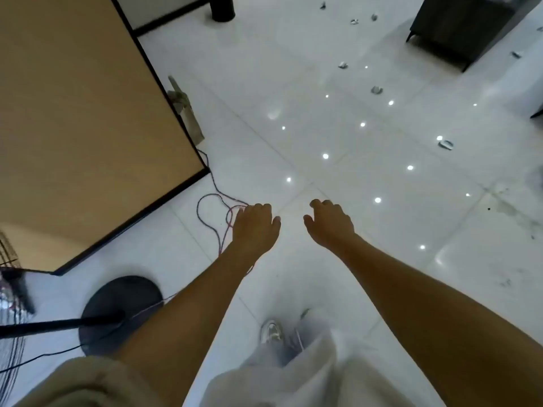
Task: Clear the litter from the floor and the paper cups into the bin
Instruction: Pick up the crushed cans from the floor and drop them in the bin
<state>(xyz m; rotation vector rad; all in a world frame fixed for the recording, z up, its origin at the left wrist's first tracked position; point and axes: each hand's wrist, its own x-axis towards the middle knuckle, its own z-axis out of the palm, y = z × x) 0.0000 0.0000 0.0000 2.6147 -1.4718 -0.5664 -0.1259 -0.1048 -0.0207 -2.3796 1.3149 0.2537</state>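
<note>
Several small crumpled grey scraps of litter lie on the glossy white tiled floor ahead: one [445, 144] at the right, one [376, 90] farther off, another [343, 65] beyond it, and more [355, 22] near the far furniture. My left hand [255, 226] and my right hand [331, 224] hang out in front of me at mid-frame, fingers loosely curled downward, holding nothing. Both are well short of the litter. No bin and no paper cups are in view.
A tan table [73, 127] with a black edge fills the left. A red cable [217, 218] loops on the floor by its corner. A fan's round black base [123, 312] stands at lower left. Dark furniture [464, 27] sits at far right. My shoe [271, 331] shows below.
</note>
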